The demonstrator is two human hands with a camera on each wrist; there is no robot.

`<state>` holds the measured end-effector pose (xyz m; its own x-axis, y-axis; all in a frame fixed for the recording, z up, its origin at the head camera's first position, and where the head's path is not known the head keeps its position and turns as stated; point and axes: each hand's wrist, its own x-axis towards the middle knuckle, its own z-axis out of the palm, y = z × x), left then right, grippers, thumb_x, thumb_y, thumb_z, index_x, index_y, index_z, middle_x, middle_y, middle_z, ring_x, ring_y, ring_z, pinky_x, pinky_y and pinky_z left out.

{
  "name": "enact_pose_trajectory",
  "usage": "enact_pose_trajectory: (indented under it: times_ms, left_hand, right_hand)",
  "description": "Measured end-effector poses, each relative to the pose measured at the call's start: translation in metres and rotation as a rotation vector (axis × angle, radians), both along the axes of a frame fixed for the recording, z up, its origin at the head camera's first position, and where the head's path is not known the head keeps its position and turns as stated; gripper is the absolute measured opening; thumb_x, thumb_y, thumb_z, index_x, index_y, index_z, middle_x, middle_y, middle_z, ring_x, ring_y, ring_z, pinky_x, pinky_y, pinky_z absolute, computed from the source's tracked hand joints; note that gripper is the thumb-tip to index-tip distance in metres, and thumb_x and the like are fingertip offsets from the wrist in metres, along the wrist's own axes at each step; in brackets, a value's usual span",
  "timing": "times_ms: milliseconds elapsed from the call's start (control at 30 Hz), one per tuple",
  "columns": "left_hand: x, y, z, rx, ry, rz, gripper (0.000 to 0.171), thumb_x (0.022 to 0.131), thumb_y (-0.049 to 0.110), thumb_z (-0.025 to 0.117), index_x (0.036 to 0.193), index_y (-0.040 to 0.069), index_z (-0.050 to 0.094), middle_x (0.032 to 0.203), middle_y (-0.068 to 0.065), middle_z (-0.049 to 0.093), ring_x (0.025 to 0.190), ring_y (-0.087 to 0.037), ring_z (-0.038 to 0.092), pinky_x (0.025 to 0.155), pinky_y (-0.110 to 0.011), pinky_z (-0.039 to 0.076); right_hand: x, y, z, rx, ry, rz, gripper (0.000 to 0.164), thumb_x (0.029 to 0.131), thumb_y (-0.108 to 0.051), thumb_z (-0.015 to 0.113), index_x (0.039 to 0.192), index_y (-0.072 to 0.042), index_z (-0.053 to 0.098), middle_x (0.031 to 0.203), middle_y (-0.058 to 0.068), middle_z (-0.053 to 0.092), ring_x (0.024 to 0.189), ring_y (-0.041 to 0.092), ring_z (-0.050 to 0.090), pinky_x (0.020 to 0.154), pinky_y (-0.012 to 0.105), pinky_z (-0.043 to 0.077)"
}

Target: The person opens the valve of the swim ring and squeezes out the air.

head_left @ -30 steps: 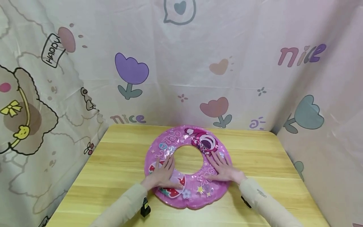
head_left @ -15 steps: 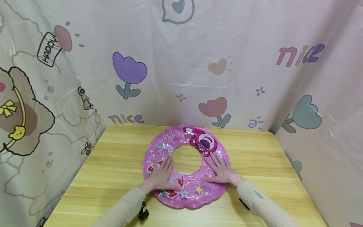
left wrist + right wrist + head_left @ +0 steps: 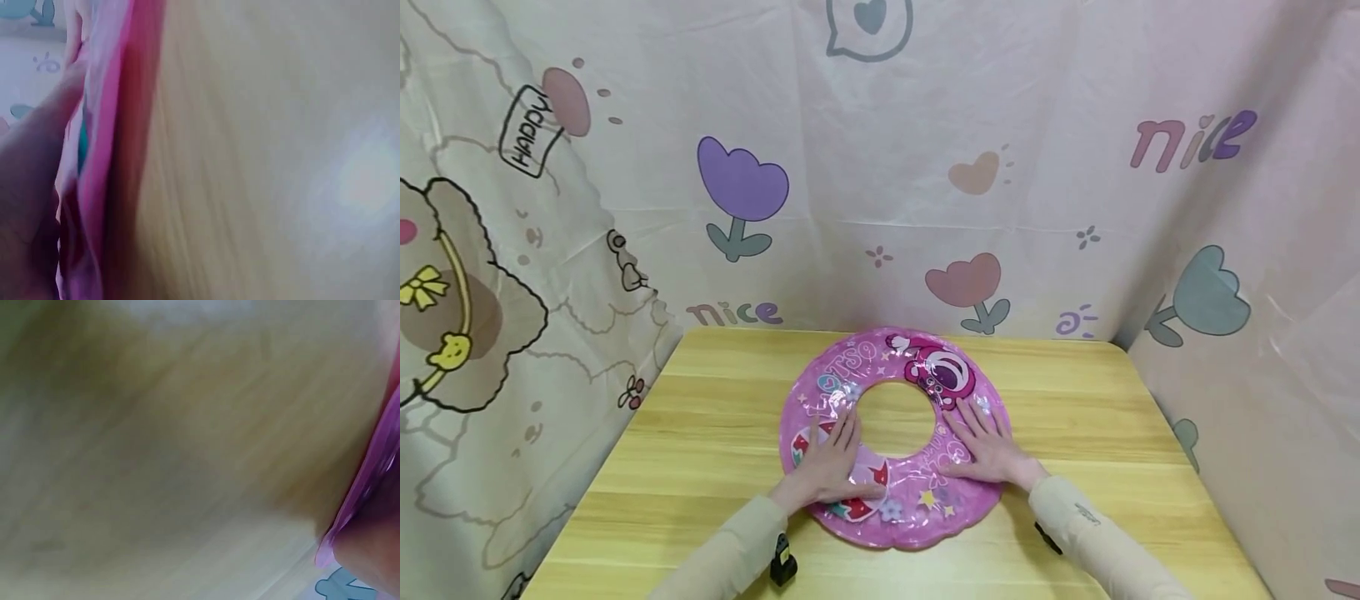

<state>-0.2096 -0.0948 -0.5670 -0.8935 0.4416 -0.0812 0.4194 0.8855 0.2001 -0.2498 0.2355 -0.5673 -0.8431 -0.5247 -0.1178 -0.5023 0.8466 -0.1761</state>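
A pink inflatable swim ring with a cartoon bear, letters and strawberry prints lies flat on the wooden table. On its left side rests my left hand, fingers straight and spread, thumb pointing right. My right hand lies on the ring's right side, fingers also extended, just below the bear print. Part of the left hand shows at the left edge of the left wrist view, against the ring's pink rim. In the right wrist view, a bit of the right hand touches the ring's edge.
The light wood table extends around the ring on all sides. Behind it hangs a printed cloth with tulips and words, and cloth also covers both sides. A small black device sits at the left wrist.
The head view has shifted slightly. Both hands stay on the swim ring in nearly the same places, and the ring has hardly moved.
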Motion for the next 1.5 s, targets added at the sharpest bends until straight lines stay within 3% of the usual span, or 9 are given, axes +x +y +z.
enact_pose_trajectory:
  times_ms: [200, 400, 767, 933, 1167, 1367, 1500]
  left_hand:
    - [0.016, 0.016, 0.008, -0.028, 0.020, -0.023, 0.124, 0.081, 0.089, 0.042, 0.158, -0.005, 0.017, 0.168, -0.024, 0.011, 0.157, -0.040, 0.011, 0.121, -0.074, 0.005]
    - [0.028, 0.025, 0.004, -0.058, 0.012, -0.042, 0.124, 0.082, 0.091, 0.038, 0.159, -0.002, 0.014, 0.169, -0.021, 0.007, 0.158, -0.037, 0.010, 0.122, -0.072, 0.007]
    - [0.037, 0.024, -0.007, -0.065, 0.079, -0.048, 0.127, 0.079, 0.093, 0.040, 0.159, -0.003, 0.014, 0.169, -0.021, 0.008, 0.158, -0.037, 0.013, 0.119, -0.075, 0.011]
    - [0.035, 0.024, -0.009, -0.062, 0.095, -0.052, 0.126, 0.080, 0.092, 0.038, 0.159, -0.003, 0.016, 0.169, -0.022, 0.010, 0.157, -0.037, 0.015, 0.119, -0.076, 0.010]
    - [0.029, 0.019, -0.006, -0.020, 0.062, -0.048, 0.119, 0.085, 0.088, 0.038, 0.159, -0.003, 0.016, 0.169, -0.022, 0.009, 0.157, -0.039, 0.014, 0.120, -0.074, 0.006]
    - [0.016, 0.003, 0.002, -0.001, 0.102, 0.014, 0.114, 0.086, 0.082, 0.045, 0.159, -0.002, 0.019, 0.168, -0.023, 0.016, 0.156, -0.041, 0.018, 0.121, -0.074, 0.009]
    - [0.005, -0.011, 0.008, 0.033, 0.066, 0.088, 0.113, 0.087, 0.082, 0.045, 0.160, 0.001, 0.016, 0.169, -0.021, 0.013, 0.157, -0.041, 0.014, 0.123, -0.071, 0.007]
  right_hand:
    - [0.005, 0.002, 0.005, -0.076, -0.016, 0.024, 0.091, 0.094, -0.067, 0.052, 0.163, -0.018, 0.017, 0.171, 0.018, 0.006, 0.156, 0.045, 0.006, 0.124, 0.070, 0.004]
    - [0.013, -0.002, 0.009, -0.023, -0.069, 0.021, 0.087, 0.096, -0.069, 0.046, 0.163, -0.023, 0.015, 0.171, 0.016, 0.004, 0.158, 0.042, 0.004, 0.125, 0.066, 0.003]
    - [0.018, -0.005, -0.005, 0.000, -0.020, 0.006, 0.085, 0.094, -0.071, 0.046, 0.161, -0.025, 0.022, 0.171, 0.014, 0.010, 0.158, 0.041, 0.005, 0.125, 0.067, 0.005]
    - [0.018, -0.004, -0.004, -0.008, -0.016, 0.003, 0.085, 0.094, -0.070, 0.048, 0.161, -0.025, 0.023, 0.171, 0.014, 0.009, 0.158, 0.040, 0.007, 0.125, 0.066, 0.007]
    - [0.017, -0.002, 0.001, -0.033, -0.012, 0.007, 0.085, 0.095, -0.068, 0.050, 0.162, -0.024, 0.021, 0.171, 0.015, 0.007, 0.158, 0.041, 0.006, 0.124, 0.069, 0.005]
    - [0.012, 0.002, 0.009, -0.101, 0.078, 0.014, 0.082, 0.096, -0.061, 0.054, 0.161, -0.020, 0.026, 0.169, 0.020, 0.014, 0.155, 0.046, 0.011, 0.122, 0.073, 0.005]
    - [0.008, 0.006, 0.014, -0.118, 0.106, -0.011, 0.083, 0.095, -0.059, 0.056, 0.161, -0.017, 0.025, 0.169, 0.020, 0.014, 0.156, 0.046, 0.011, 0.122, 0.071, 0.007]
